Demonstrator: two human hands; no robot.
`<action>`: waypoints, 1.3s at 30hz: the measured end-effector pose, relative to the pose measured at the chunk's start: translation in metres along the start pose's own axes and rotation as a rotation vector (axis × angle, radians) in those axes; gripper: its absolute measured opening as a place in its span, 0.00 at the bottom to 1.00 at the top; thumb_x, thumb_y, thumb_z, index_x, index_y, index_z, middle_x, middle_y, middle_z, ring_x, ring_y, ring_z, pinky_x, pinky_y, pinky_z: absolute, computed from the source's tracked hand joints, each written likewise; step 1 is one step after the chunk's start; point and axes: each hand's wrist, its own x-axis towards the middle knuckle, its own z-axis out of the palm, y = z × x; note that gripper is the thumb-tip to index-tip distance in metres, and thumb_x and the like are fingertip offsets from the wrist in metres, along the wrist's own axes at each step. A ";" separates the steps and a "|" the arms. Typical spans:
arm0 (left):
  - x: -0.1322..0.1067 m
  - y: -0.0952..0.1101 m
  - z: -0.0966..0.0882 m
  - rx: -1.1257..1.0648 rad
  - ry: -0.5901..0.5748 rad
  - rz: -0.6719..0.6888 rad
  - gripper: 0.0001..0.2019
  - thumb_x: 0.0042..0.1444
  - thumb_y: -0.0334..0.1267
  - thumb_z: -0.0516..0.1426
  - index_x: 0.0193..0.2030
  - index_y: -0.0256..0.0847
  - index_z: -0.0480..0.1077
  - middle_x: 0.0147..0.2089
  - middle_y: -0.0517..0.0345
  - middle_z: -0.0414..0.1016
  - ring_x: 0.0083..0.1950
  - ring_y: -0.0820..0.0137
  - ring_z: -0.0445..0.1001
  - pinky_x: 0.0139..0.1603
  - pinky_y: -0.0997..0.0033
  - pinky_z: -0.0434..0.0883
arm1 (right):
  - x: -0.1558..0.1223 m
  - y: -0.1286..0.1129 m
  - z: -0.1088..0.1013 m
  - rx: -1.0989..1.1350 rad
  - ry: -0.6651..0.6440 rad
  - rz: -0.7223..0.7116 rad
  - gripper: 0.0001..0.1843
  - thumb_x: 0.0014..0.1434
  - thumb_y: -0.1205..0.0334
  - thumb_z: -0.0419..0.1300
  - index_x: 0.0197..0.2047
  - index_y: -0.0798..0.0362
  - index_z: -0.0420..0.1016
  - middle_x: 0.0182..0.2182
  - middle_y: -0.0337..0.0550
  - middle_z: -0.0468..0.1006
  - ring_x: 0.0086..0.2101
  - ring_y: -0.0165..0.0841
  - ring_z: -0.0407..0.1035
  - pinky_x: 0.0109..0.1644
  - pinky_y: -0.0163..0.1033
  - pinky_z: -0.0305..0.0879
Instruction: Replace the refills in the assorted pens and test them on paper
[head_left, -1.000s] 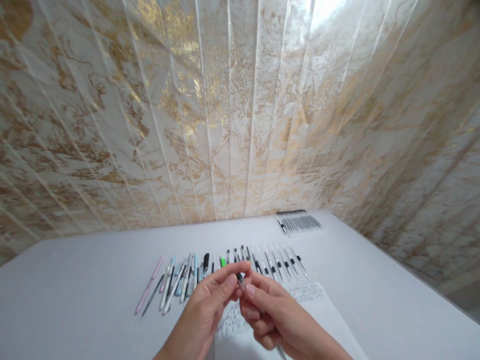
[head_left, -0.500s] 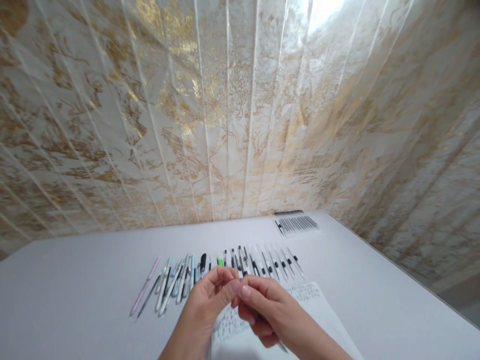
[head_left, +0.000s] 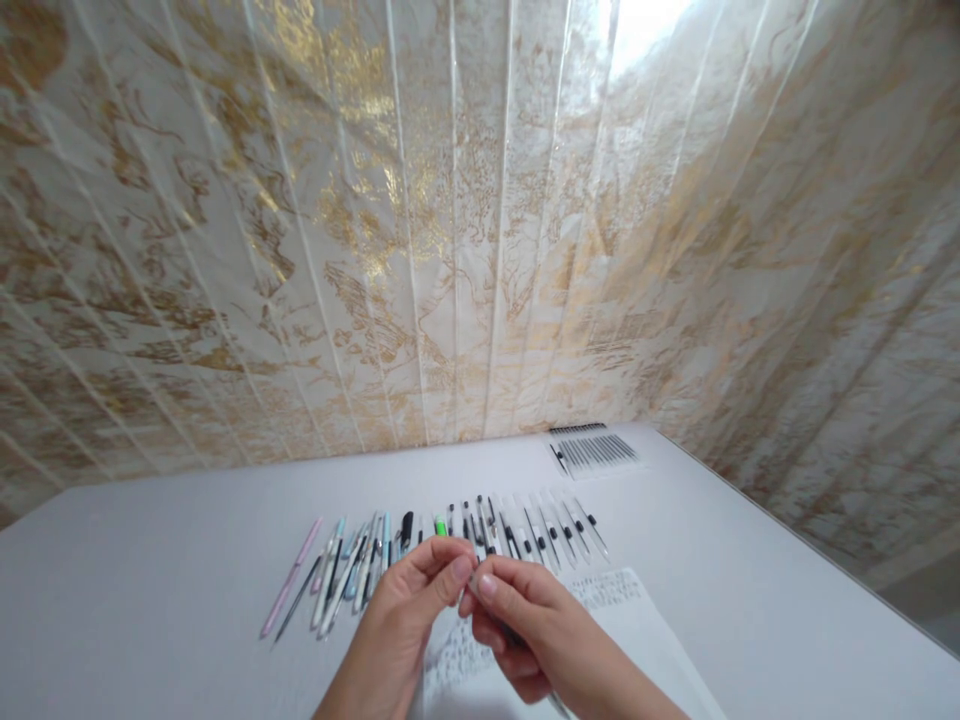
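Observation:
My right hand point(head_left: 529, 610) is closed around a slim pen point(head_left: 559, 706), whose lower end sticks out below the palm; most of its dark shaft is hidden by the fingers. At the pen's upper end my left hand point(head_left: 416, 600) pinches with thumb and forefinger, touching the right fingertips. The exact part between the left fingertips is too small and covered to make out. Beneath both hands lies a white sheet with handwriting point(head_left: 615, 590). Just beyond them is a row of disassembled pen parts point(head_left: 555, 533), with clear barrels, dark refills and black grips.
To the left lie several pens in a loose group point(head_left: 352, 570), with a pink pen point(head_left: 292, 578) outermost. A black cap point(head_left: 407, 527) and a green piece point(head_left: 440, 526) sit mid-row. A pack of dark refills point(head_left: 600, 454) lies at the back right. Gold-patterned curtain point(head_left: 450, 250) hangs behind the table.
Both hands have shifted very slightly left, still meeting at the fingertips around the pen. The pen's lower end has moved a little left. The things on the table lie as before.

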 end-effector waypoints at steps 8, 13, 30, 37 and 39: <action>0.000 0.003 0.001 0.057 0.004 0.028 0.16 0.49 0.50 0.66 0.38 0.41 0.74 0.30 0.62 0.72 0.34 0.70 0.69 0.43 0.70 0.66 | 0.002 0.000 0.001 0.065 -0.006 -0.012 0.24 0.53 0.41 0.65 0.33 0.54 0.68 0.19 0.28 0.63 0.12 0.16 0.43 0.12 0.25 0.34; 0.002 0.001 -0.001 -0.012 -0.025 -0.014 0.15 0.47 0.47 0.68 0.34 0.39 0.74 0.24 0.64 0.70 0.29 0.73 0.67 0.36 0.73 0.65 | 0.003 0.003 0.002 0.110 -0.018 0.029 0.23 0.54 0.41 0.65 0.33 0.54 0.68 0.19 0.27 0.63 0.12 0.15 0.42 0.11 0.25 0.33; 0.002 -0.019 0.007 -0.366 -0.009 -0.178 0.16 0.51 0.49 0.66 0.39 0.39 0.76 0.23 0.64 0.73 0.23 0.75 0.70 0.33 0.76 0.68 | 0.003 0.010 0.004 0.212 -0.140 -0.123 0.23 0.56 0.41 0.62 0.32 0.56 0.74 0.22 0.34 0.66 0.15 0.19 0.52 0.16 0.25 0.49; 0.008 -0.075 0.008 -0.599 -0.087 -0.262 0.11 0.53 0.44 0.65 0.39 0.40 0.75 0.27 0.62 0.74 0.28 0.72 0.74 0.31 0.76 0.68 | -0.008 0.004 0.007 -0.501 0.126 -0.324 0.26 0.62 0.37 0.51 0.44 0.44 0.83 0.44 0.45 0.76 0.47 0.42 0.68 0.55 0.48 0.59; 0.009 -0.078 0.004 -0.496 -0.052 -0.257 0.12 0.52 0.42 0.66 0.40 0.38 0.75 0.27 0.62 0.72 0.28 0.74 0.72 0.27 0.79 0.65 | -0.010 -0.002 0.004 -0.530 0.216 -0.319 0.28 0.61 0.35 0.51 0.43 0.44 0.83 0.45 0.45 0.76 0.49 0.44 0.66 0.56 0.48 0.58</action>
